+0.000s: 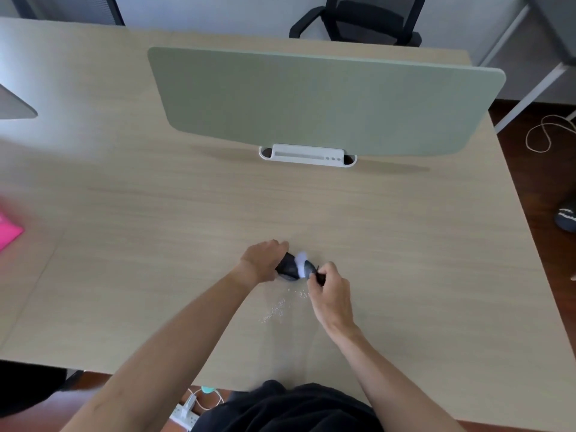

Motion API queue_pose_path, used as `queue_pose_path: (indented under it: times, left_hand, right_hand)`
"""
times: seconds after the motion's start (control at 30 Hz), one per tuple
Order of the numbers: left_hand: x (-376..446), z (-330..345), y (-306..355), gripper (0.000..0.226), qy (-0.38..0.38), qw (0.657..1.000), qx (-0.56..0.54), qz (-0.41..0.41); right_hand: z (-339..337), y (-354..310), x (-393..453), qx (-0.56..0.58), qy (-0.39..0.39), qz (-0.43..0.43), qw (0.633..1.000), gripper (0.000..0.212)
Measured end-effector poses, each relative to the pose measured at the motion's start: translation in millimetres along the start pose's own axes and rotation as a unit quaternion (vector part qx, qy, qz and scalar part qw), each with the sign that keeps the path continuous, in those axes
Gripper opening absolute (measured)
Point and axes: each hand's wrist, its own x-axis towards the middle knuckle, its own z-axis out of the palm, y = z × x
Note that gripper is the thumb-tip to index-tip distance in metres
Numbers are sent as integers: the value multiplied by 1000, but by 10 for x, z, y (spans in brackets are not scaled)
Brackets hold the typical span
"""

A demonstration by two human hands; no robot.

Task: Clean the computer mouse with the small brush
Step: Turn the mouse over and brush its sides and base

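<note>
A dark computer mouse [290, 267] sits tilted on the wooden desk [405, 244], a little in front of me. My left hand [263, 258] grips its left side and holds it. My right hand [330, 291] pinches the black handle of a small brush [307, 265], whose white bristles rest blurred on top of the mouse. Small white crumbs [280, 305] lie scattered on the desk just below the mouse, between my forearms.
A green divider panel [324, 98] stands across the desk behind the hands on a white base [307, 154]. A pink sheet [9, 233] lies at the left edge. A black office chair [358, 23] stands beyond the desk. Cables and a power strip [187, 413] lie on the floor.
</note>
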Motion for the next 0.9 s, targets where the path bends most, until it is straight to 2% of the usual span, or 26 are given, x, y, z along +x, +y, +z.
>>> queue_pose_path:
  times: [0.1, 0.23, 0.3, 0.4, 0.53, 0.6, 0.73, 0.8, 0.9]
  left_hand:
    - [-2, -9, -6, 36, 2, 1000, 9, -6]
    - [-5, -5, 4, 42, 7, 1000, -8, -10]
    - [-14, 2, -6, 46, 7, 1000, -23, -17]
    - [-47, -1, -24, 62, -1, 998, -42, -41]
    - [-65, -8, -12, 61, -9, 997, -43, -59]
    - [-65, -15, -12, 60, -8, 997, -48, -60]
    - [-53, -10, -10, 52, 7, 997, -61, -52]
    - [-61, -3, -10, 53, 9, 997, -54, -55]
    - [-77, 2, -12, 60, 4, 997, -47, -69]
  right_hand:
    - [-28, -18, -54, 42, 16, 11, 999, 22]
    - [46, -53, -132, 25, -90, -19, 995, 28]
    - [81, -36, -89, 16, -103, -6, 994, 29]
    - [84, 63, -44, 10, -65, 23, 998, 24]
    - [-9, 147, -24, 50, 15, 56, 997, 22]
    - [-10, 104, -31, 55, 0, 48, 997, 24]
    - [101, 10, -62, 17, -102, -4, 995, 28]
    - [122, 46, -24, 4, -89, -3, 996, 28]
    - [69, 105, 24, 6, -27, 26, 999, 25]
